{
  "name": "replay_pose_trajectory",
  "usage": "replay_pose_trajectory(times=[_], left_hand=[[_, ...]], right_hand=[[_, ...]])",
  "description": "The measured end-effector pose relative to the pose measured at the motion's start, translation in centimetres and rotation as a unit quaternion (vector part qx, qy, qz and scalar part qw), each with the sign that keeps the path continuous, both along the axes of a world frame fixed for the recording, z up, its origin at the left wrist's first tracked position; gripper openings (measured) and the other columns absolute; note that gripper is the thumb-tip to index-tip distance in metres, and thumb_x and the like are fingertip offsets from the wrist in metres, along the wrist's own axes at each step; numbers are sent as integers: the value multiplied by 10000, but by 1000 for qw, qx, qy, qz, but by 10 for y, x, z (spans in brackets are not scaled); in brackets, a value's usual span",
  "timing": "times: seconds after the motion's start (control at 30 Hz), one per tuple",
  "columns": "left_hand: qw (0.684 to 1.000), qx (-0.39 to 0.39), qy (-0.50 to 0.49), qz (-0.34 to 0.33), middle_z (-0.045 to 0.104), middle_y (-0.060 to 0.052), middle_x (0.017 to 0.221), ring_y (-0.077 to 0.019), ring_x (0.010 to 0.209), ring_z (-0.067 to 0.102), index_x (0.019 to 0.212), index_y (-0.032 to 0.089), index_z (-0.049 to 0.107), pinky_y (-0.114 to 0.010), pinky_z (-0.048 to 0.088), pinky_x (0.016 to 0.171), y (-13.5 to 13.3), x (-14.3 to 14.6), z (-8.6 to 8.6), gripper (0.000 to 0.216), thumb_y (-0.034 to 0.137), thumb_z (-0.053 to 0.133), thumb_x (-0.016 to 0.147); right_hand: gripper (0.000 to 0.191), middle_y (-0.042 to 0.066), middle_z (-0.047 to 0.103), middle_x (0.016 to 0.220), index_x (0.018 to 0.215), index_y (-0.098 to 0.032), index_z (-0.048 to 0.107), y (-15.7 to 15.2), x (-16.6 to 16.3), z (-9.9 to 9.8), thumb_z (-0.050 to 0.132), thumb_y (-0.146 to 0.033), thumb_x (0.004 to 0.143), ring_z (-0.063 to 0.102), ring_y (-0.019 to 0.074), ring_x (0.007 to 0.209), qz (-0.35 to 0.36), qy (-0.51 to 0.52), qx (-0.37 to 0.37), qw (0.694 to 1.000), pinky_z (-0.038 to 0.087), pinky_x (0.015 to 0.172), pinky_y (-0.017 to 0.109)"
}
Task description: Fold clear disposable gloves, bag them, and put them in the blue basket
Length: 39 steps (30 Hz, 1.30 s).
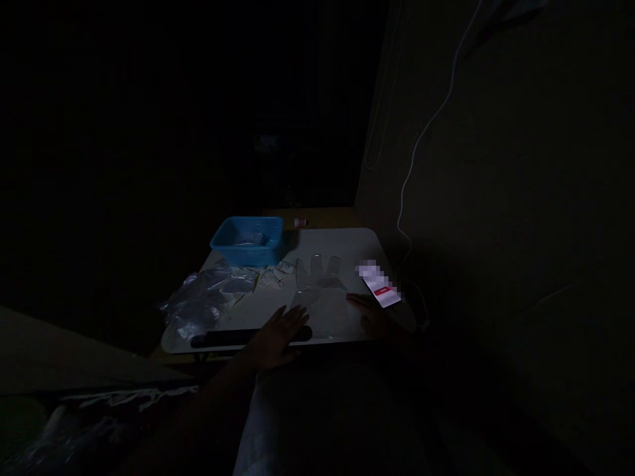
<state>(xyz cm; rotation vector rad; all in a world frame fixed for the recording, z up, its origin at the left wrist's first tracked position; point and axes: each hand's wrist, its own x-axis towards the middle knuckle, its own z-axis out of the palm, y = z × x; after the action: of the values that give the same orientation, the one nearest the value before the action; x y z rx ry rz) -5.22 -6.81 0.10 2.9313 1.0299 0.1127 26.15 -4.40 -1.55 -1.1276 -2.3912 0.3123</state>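
Note:
The scene is very dark. My left hand (278,337) lies flat with fingers stretched out on the near edge of a small white table (342,241), over a dark strip (223,338) that runs along that edge. My right hand (370,314) rests on the table to the right, fingers extended, just below a lit phone (381,285). Between and beyond the hands lies a clear plastic glove (317,277), fingers pointing away. Neither hand holds anything.
A blue plastic tub (248,241) stands at the table's far left. Crumpled clear plastic bags (198,301) and torn wrappers (270,277) lie left of the glove. A small pinkish object (300,223) sits behind the table. A white cable (421,132) hangs on the right wall.

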Motion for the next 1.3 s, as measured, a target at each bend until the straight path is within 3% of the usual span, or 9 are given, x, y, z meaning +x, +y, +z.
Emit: replay_pose_trajectory(times=[0.27, 0.4, 0.57, 0.7, 0.8, 0.87, 1.07, 1.17, 1.3], left_hand=[[991, 102, -92, -8, 539, -70, 1241, -210, 1234, 386, 1148, 177, 529, -407, 347, 992, -10, 16, -6, 312, 215, 383, 875], [984, 100, -145, -3, 580, -75, 1184, -184, 1148, 481, 1095, 170, 561, -385, 408, 955, -9, 23, 6, 296, 215, 362, 880], [982, 80, -168, 22, 635, -78, 1087, -166, 1019, 573, 1082, 162, 564, -381, 438, 935, -9, 26, 9, 306, 232, 338, 887], [984, 67, -167, 8, 618, -76, 1125, -165, 1042, 564, 1131, 165, 530, -388, 422, 957, -10, 26, 8, 321, 237, 329, 891], [985, 47, -165, 3, 590, -78, 1171, -164, 1074, 544, 1157, 163, 512, -382, 410, 972, -12, 27, 7, 330, 219, 330, 888], [985, 33, -166, 4, 575, -79, 1192, -169, 1097, 528, 1165, 165, 508, -376, 411, 973, -13, 27, 5, 333, 218, 336, 885], [986, -3, -165, -17, 525, -97, 1246, -192, 1189, 440, 1171, 160, 507, -369, 422, 963, -14, 29, 5, 339, 243, 362, 876], [987, -20, -155, -35, 474, -109, 1293, -212, 1244, 369, 1217, 163, 465, -396, 383, 998, -11, 29, 5, 390, 287, 432, 849], [988, -13, -155, -25, 389, -123, 1360, -216, 1276, 317, 1294, 160, 368, -409, 360, 1015, -4, 29, 2, 472, 212, 434, 830]], right_hand=[[596, 111, 351, 1389, 1365, -188, 279, -41, 11, -1, 460, -314, 811, 275, 244, 1299, 53, -64, 29, 996, 291, 1030, 460], [780, 170, 263, 1420, 1388, -133, 207, -30, 3, -8, 519, -483, 764, 228, 304, 1310, -36, -55, 47, 997, 282, 1025, 481], [999, 209, 289, 1397, 1392, -119, 190, -22, -12, -13, 605, -610, 626, 242, 357, 1293, -92, -38, -24, 995, 249, 1028, 524], [925, 144, 280, 1417, 1359, -198, 290, -20, -13, -1, 649, -575, 593, 225, 338, 1304, -76, 50, -105, 990, 208, 1047, 531], [815, 79, 286, 1420, 1311, -278, 357, -10, -5, 2, 667, -510, 594, 348, 292, 1246, -83, 237, -220, 943, 329, 998, 482], [646, 49, 373, 1367, 1251, -328, 408, 1, 0, -1, 604, -482, 655, 479, 252, 1130, -97, 399, -305, 859, 428, 903, 457], [353, 26, 579, 1082, 1065, -312, 491, 28, -3, -7, 494, -346, 714, 584, 175, 941, -120, 543, -322, 766, 478, 803, 383], [306, 31, 612, 982, 977, -271, 523, 32, -11, 2, 544, -279, 672, 609, 168, 839, -154, 528, -352, 757, 493, 707, 329], [250, 70, 623, 942, 950, -216, 546, 31, -16, 9, 439, -328, 755, 611, 173, 781, -199, 453, -353, 794, 488, 649, 315]])
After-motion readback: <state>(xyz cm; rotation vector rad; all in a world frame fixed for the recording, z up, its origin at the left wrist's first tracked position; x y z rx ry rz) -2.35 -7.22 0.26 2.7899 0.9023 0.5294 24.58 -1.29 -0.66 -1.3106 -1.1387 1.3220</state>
